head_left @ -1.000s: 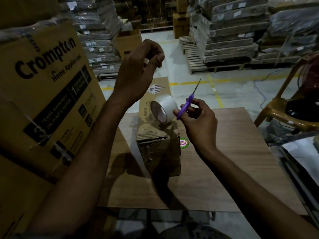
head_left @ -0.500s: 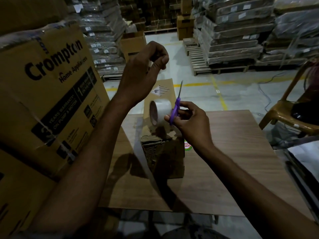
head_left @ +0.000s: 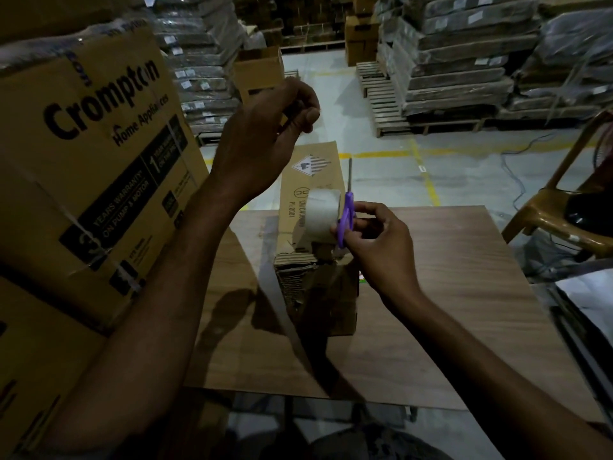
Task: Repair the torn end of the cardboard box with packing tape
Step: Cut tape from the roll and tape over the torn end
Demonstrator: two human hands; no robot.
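box (head_left: 335, 303), torn end nearest, lies at table (head_left: 464, 293) centre. right hand (head_left: 381, 250), at its 3 o'clock, grips tape roll (head_left: 320, 215) and scissors (head_left: 346, 217); left hand (head_left: 265, 134), raised at 11 o'clock, pinches clear tape strip (head_left: 282, 313).

"Crompton Home Appliances" on big carton (head_left: 99, 167)

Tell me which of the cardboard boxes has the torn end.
The small narrow brown cardboard box lying on the wooden table: its near end is ragged, with corrugated layers exposed. The large printed Crompton cardboard box at left shows no tear.
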